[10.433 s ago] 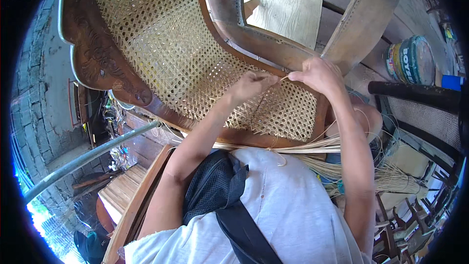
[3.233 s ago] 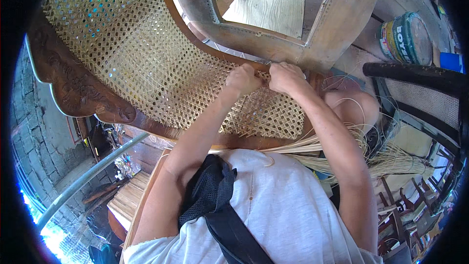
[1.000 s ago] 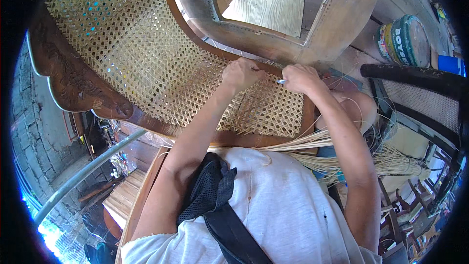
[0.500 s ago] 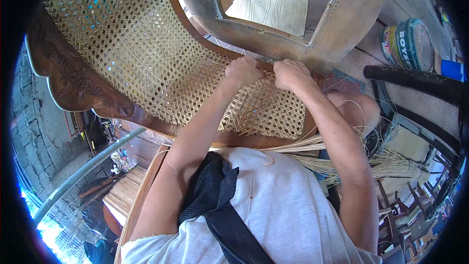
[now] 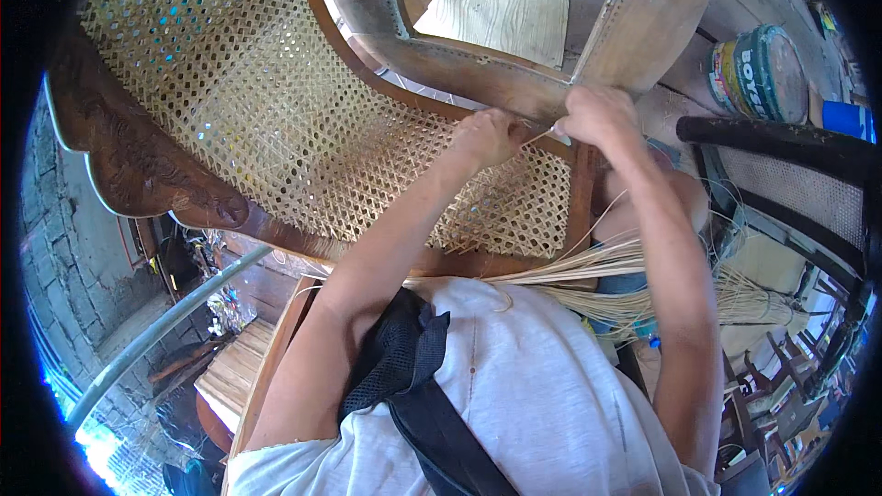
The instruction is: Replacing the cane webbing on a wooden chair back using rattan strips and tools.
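Observation:
A wooden chair with a carved brown frame (image 5: 138, 161) lies across in front of me, filled with woven cane mesh (image 5: 266, 119). At the seat's far edge, my left hand (image 5: 487, 138) is closed, its fingers pinching a thin cane strand (image 5: 537, 137). The strand runs taut to my right hand (image 5: 599, 117), also closed, near the far right corner of the mesh. Something small and pale shows below the right fingers, too small to name. The left fingertips are partly hidden.
A bundle of loose cane strands (image 5: 634, 298) lies right of my lap. Beyond the seat stands a bare wooden frame (image 5: 478, 64) with holes along its edges. To the right are a green paint bucket (image 5: 772, 73) and a black-framed chair (image 5: 781, 142). A metal pipe (image 5: 175, 326) slants at left.
My right hand has moved right and slightly up, away from the left, and a stretched cane strand now shows between them. The left hand has shifted a little right.

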`<state>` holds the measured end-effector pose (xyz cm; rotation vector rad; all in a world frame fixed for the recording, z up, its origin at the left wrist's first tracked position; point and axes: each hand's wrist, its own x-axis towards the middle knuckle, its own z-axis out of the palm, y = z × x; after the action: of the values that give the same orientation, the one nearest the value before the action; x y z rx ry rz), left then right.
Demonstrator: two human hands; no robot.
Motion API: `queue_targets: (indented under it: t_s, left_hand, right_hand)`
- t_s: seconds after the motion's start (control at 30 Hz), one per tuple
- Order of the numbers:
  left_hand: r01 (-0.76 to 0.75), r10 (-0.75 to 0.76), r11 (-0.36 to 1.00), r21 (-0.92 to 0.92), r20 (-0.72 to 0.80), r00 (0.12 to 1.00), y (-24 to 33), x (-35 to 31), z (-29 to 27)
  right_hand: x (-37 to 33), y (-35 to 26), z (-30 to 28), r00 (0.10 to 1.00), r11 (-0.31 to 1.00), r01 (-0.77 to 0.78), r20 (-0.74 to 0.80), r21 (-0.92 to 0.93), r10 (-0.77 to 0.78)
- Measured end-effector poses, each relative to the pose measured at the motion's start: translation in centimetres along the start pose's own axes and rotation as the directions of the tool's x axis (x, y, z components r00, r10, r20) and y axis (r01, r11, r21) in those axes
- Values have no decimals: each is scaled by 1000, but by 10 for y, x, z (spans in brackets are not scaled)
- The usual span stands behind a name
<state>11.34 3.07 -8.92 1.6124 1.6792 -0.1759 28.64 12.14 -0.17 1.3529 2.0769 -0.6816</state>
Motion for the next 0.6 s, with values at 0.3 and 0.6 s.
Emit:
queue_targets:
  t_s: [0.3,0.6]
  left_hand:
    - [1,-111,646,-763,-93,990,-16,5,29]
    - [31,-81,804,-594,-58,995,-24,1,15]
  right_hand:
    - [6,-4,41,991,964,101,-112,244,-76]
    - [32,-21,44,950,944,310,24,-114,-310]
